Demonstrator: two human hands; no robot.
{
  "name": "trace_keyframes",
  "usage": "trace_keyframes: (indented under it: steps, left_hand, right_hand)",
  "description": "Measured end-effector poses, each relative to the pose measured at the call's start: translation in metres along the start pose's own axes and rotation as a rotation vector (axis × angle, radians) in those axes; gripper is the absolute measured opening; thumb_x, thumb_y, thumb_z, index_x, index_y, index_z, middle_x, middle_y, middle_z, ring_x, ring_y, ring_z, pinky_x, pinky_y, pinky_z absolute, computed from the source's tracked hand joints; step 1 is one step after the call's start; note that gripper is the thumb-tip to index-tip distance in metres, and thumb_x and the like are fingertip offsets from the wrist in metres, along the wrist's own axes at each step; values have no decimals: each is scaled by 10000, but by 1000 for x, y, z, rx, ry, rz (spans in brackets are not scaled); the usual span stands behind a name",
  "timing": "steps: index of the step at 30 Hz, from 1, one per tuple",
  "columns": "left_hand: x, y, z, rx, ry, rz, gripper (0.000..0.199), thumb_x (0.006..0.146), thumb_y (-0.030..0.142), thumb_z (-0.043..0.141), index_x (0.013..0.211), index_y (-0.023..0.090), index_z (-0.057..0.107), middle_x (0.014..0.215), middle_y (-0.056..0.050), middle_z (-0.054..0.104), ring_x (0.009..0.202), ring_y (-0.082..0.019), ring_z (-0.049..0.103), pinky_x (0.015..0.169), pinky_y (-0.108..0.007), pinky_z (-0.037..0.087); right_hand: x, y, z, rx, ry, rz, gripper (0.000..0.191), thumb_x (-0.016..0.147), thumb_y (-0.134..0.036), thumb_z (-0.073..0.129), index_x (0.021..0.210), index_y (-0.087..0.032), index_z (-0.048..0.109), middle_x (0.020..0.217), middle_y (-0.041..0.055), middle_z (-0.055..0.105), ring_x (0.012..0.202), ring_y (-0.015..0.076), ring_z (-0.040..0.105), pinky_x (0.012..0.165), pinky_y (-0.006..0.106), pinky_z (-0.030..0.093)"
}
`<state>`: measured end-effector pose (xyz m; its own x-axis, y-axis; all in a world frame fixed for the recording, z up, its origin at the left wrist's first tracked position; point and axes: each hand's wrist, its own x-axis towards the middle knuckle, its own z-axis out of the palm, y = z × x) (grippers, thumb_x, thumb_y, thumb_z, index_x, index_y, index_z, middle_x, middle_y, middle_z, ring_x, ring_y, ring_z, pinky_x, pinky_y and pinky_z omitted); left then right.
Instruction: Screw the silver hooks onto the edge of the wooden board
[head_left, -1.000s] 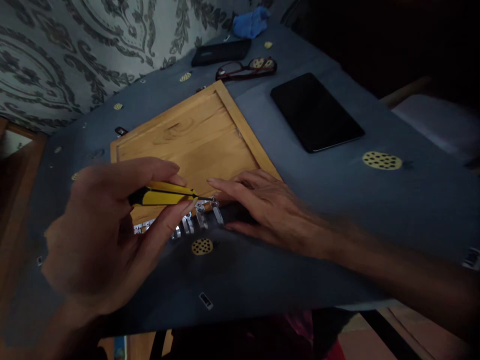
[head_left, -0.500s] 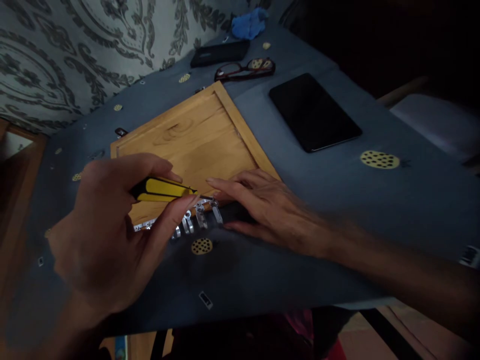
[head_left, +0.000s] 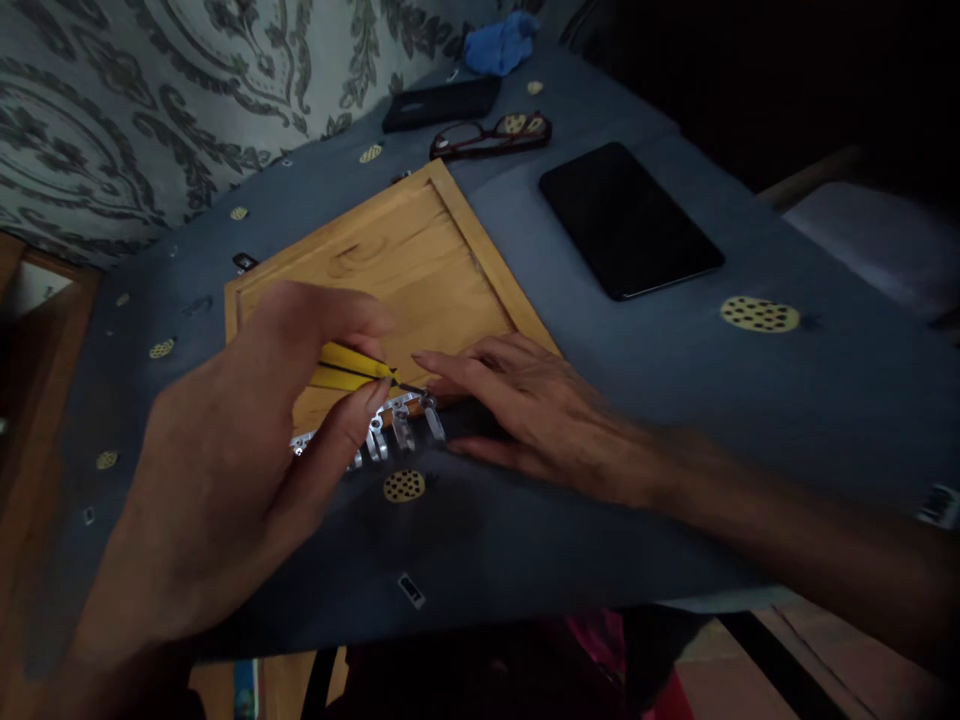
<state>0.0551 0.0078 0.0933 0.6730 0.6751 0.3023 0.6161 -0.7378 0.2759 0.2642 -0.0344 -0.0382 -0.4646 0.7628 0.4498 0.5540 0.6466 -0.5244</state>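
Observation:
My left hand (head_left: 240, 450) grips a yellow-and-black screwdriver (head_left: 352, 368), its tip pointing right at the end of a metal hook rail (head_left: 390, 425) on the near edge of a wooden panel (head_left: 390, 270). My right hand (head_left: 525, 410) lies flat with fingers spread, pressing on the panel's near right corner and touching the rail's right end. The panel rests on a grey-blue tablecloth (head_left: 615, 400). Part of the rail is hidden behind my left fingers.
A black tablet (head_left: 630, 222) lies to the right of the panel. Red-framed glasses (head_left: 491, 137), a black phone (head_left: 442, 103) and a blue cloth (head_left: 499, 45) sit at the far end. A patterned curtain (head_left: 150, 110) hangs at the left. The table's near edge is close.
My left hand has rolled up and to the right, now covering more of the screwdriver handle. My right hand has stayed on the panel corner.

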Motion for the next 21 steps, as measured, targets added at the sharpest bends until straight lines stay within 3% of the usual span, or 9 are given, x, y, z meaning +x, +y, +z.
trace_keyframes:
  steps: [6, 9, 12, 17, 21]
  left_hand:
    - [5, 9, 12, -392, 72, -145, 181, 834, 176, 652, 957, 287, 580, 997, -21, 642, 1025, -258, 647, 797, -403, 564]
    - [12, 23, 28, -726, 261, -243, 105, 884, 296, 635, 820, 261, 558, 793, -12, 546, 772, -203, 598, 688, -403, 549]
    - [24, 32, 42, -929, 411, -339, 383, 945, 513, 526, 677, 250, 450, 618, 15, 357, 529, -126, 384, 513, -365, 419]
    - [45, 26, 50, -1065, 367, -303, 567, 960, 606, 429, 557, 217, 343, 482, 38, 248, 400, -79, 236, 394, -316, 228]
    - [56, 17, 49, -1141, 270, -278, 640, 925, 650, 457, 499, 198, 300, 455, 47, 179, 354, -55, 177, 357, -300, 155]
  right_hand:
    - [2, -2, -3, 15, -18, 16, 655, 937, -255, 593, 1509, -164, 287, 1153, 96, 675, 1119, 251, 545, 931, 437, 502]
    - [3, -2, -3, 0, -23, 34, 651, 940, -285, 598, 1506, -154, 304, 1132, 102, 673, 1103, 248, 556, 919, 429, 509]
    - [2, -1, -1, 5, -16, 26, 654, 934, -278, 608, 1499, -130, 313, 1132, 97, 682, 1106, 250, 553, 940, 427, 502]
    - [3, -1, -1, 14, -17, 25, 645, 951, -293, 561, 1523, -213, 273, 1132, 86, 686, 1103, 274, 566, 928, 474, 507]
    - [5, -3, -4, 22, -21, 27, 686, 940, -268, 587, 1533, -247, 243, 1148, 76, 672, 1106, 273, 570, 921, 465, 506]
